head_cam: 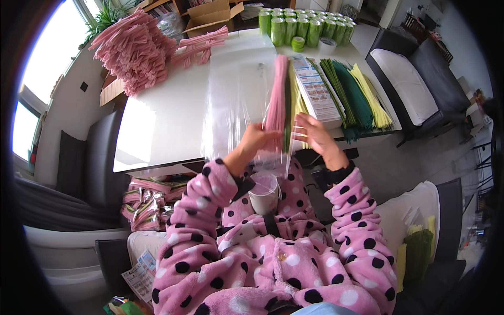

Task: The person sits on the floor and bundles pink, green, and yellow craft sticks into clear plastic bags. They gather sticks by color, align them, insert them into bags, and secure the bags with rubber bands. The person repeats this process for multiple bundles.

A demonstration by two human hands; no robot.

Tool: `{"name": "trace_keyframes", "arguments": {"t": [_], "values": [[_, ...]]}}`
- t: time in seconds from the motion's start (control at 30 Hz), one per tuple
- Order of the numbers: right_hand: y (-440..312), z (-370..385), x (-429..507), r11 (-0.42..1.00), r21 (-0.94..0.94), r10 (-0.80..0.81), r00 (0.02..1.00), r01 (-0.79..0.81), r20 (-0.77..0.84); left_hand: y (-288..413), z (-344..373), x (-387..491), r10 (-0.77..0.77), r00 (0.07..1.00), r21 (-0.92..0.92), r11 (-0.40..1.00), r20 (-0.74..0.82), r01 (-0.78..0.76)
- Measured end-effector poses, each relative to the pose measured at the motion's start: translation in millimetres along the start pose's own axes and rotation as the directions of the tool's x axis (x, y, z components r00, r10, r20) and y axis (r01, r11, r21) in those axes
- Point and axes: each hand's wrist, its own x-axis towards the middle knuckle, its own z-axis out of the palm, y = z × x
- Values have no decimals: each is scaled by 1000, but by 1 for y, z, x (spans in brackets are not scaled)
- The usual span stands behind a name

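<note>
My left hand [256,138] grips the lower part of a bundle of pink fuzzy stems [277,90], with dark green and yellow stems [289,106] along its right side. A clear plastic bag appears to be around the bundle. My right hand [313,132] is beside the bundle on the right with its fingers apart. Clear plastic bags [236,90] are spread over the table to the left of the bundle. To the right lies a stack of printed sheets [319,90] with green stems on it. A white cup [264,197] stands below my hands, close to my lap.
On the white table [165,118] are a tall pink stem pile [134,51], green rolls [291,31], a tape roll [327,46], dark green stems [352,94] and yellow stems [370,98]. Packed pink bundles [147,204] lie below the table at left. Another green bundle [418,248] rests on the right seat.
</note>
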Motion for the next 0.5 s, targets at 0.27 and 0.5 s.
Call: {"name": "trace_keyframes", "arguments": {"t": [0.27, 0.5], "values": [[10, 54, 2, 963, 268, -12, 999, 2, 35, -11, -7, -60, -10, 999, 153, 988, 38, 4], [-24, 49, 33, 948, 311, -77, 997, 66, 24, -7, -18, -93, 70, 995, 283, 955, 68, -86]]}}
